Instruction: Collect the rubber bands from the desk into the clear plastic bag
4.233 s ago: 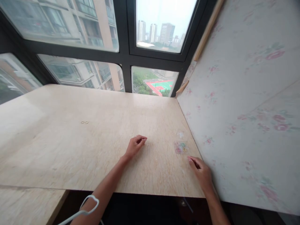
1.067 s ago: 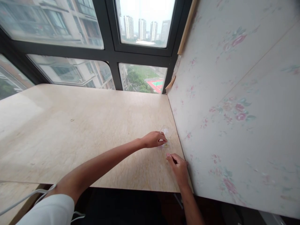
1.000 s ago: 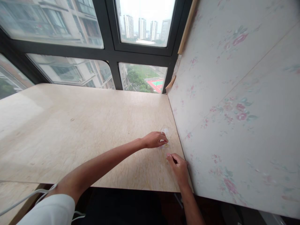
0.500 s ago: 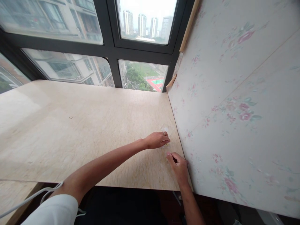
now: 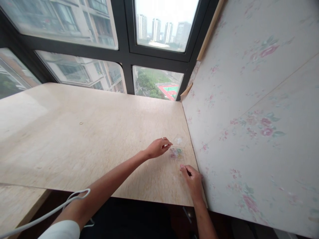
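A small clear plastic box with compartments lies on the tabletop by the wall, coloured rings or bands sorted in it: green, yellow, pink and a paler one. Its clear lid is raised or lies behind it. My left hand, with a ring on one finger, hovers at the box's left edge, fingers stretched forward and nothing visible in them. My right hand rests just in front of the box, thumb and forefinger pinched together; I see no object between them. One thin yellowish ring lies far to the left.
The pale marbled tabletop runs back to dark window frames. A floral-papered wall borders it on the right. A white cable loops over my left forearm. A lower surface lies at front left.
Two rings lay at the left earlier; one is there now. My left hand went to the box, worked over it, and has drawn back leftward, uncovering its compartments. My right hand stays beside it.
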Available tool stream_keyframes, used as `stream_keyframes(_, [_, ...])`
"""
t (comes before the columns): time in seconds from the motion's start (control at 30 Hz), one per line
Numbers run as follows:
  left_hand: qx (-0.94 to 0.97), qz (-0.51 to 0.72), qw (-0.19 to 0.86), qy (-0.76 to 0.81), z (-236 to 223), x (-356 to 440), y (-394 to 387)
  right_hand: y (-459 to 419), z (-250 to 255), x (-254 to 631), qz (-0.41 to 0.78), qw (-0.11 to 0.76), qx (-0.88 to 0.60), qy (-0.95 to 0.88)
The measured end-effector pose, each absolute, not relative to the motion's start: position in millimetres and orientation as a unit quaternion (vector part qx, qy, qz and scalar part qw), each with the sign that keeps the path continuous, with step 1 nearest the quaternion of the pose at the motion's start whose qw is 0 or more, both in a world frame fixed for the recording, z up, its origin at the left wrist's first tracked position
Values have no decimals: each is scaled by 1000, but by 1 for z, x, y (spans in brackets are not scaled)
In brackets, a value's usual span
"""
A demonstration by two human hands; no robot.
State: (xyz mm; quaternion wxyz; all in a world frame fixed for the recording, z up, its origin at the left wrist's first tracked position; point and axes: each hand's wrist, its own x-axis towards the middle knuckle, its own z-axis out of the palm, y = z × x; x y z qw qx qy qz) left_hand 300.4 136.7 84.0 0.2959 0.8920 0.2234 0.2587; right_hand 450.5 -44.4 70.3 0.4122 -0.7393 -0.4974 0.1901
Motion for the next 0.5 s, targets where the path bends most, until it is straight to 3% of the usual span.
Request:
stream_keyframes(0.33, [779, 385, 314, 382, 55, 186, 146, -45, 75, 439, 204, 426, -768, -433])
stream_keyframes(0.5, [669, 432, 421, 434, 52, 157, 146, -11, 95, 384, 256, 474, -697, -473])
